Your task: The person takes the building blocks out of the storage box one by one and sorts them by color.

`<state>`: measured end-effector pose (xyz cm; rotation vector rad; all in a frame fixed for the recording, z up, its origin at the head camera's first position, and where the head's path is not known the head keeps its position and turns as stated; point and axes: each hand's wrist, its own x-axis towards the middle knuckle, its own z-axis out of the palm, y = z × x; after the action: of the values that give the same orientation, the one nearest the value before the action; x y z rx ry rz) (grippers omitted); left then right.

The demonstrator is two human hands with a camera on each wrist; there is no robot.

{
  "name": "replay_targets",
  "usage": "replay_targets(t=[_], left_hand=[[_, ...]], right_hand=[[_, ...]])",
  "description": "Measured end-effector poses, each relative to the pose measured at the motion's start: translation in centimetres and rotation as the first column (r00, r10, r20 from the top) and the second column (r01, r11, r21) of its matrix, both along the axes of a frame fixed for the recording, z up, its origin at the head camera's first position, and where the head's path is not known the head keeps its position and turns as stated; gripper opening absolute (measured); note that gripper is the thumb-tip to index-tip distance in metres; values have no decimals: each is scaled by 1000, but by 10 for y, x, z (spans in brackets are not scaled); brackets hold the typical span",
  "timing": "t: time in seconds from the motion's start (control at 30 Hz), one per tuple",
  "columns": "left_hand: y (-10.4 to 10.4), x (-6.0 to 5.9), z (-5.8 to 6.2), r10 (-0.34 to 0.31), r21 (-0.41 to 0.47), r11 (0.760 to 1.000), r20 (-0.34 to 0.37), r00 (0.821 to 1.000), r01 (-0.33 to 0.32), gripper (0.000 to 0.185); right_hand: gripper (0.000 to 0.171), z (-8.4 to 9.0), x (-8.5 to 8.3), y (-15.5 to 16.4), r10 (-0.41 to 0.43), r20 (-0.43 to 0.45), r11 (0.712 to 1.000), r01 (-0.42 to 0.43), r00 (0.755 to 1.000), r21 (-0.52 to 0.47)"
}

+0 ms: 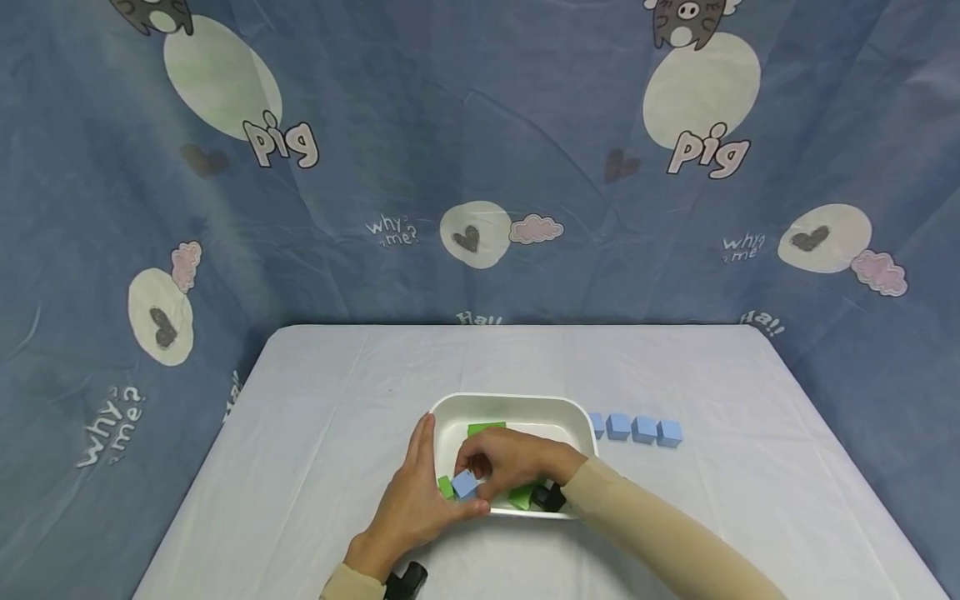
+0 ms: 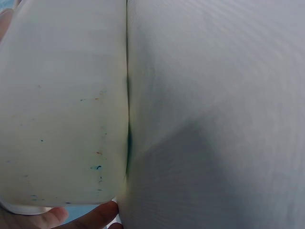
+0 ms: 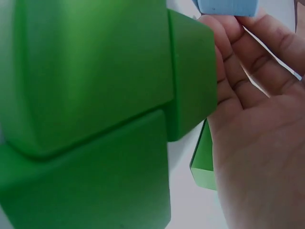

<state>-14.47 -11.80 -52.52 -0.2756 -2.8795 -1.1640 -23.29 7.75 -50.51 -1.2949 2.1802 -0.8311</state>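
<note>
A white tray [image 1: 525, 407] stands on the table with green blocks inside. My left hand [image 1: 411, 500] lies along its left end, fingers straight against the outside and thumb stretched over the near rim. In the left wrist view, fingertips [image 2: 97, 215] touch the tray's lower corner. My right hand [image 1: 517, 458] reaches into the tray from the right and pinches a blue cube [image 1: 465, 484] near the left end. The same cube [image 3: 228, 6] shows at the fingertips in the right wrist view. A small green block [image 1: 446, 487] sits just left of the cube.
Several blue cubes [image 1: 643, 429] form a row on the white table [image 1: 360, 375], just right of the tray. Large green blocks [image 3: 95, 71] lie close by the right palm. Behind the table hangs a blue printed curtain [image 1: 480, 150].
</note>
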Motion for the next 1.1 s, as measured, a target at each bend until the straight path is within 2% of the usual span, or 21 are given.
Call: replay_targets(t=[0.2,0.33,0.67,0.9,1.1], left_hand=[[0,1,1,-6,3,1000,24,1000,6,144],[1,1,1,-19,-1,1000,25,1000,19,144],[5,0,2,-28,4,1000,1,1000,28,143],[4,-1,2,-7,5,1000,5,1000,7,142],[0,-1,1,10,3,1000,26,1000,-10,143]], right_hand=[[33,0,0,4,-67,82,996,72,994,-56],[33,2,-1,7,-97,148,985,116,984,-130],[29,24,-7,21,-130,184,941,180,974,-287],[30,44,-11,30,-113,178,902,176,978,-395],[31,54,-12,37,-148,194,886,217,970,-409]])
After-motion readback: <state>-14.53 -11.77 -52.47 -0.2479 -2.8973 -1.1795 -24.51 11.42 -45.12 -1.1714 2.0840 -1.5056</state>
